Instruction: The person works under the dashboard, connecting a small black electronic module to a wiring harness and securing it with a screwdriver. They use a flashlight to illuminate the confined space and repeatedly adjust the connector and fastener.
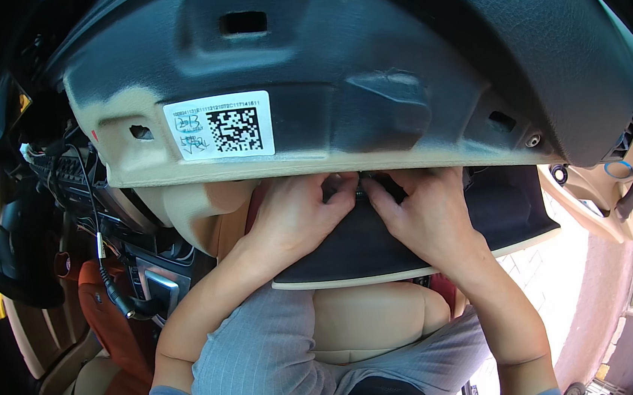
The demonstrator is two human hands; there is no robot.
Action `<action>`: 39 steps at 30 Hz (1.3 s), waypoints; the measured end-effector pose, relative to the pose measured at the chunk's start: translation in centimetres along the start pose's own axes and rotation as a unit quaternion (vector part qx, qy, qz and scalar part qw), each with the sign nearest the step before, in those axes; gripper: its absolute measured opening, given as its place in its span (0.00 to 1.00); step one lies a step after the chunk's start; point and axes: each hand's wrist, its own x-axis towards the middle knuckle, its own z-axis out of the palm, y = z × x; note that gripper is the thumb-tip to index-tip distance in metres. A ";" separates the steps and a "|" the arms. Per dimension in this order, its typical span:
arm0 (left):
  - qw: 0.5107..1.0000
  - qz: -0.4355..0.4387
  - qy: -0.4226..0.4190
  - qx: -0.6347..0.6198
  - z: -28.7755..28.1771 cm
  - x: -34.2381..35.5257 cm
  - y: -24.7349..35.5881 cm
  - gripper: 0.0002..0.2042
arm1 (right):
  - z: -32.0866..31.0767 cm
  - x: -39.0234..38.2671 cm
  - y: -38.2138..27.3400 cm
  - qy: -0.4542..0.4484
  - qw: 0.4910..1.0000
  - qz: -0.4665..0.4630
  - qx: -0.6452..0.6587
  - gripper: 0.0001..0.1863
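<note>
While open, glovebox [336, 252] (hands [304, 212] [434, 210] above)

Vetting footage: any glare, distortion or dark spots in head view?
Head view: ground outside washes out to white; fisheye bends outer edges, corners go black; left hand and right hand well lit, with dark shade under the dashboard panel.
</note>
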 end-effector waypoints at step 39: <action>1.000 0.003 0.012 0.008 0.5 0.2 -0.1 0.12 | 1.0 0.0 -0.1 -0.024 1.000 0.012 0.012 0.04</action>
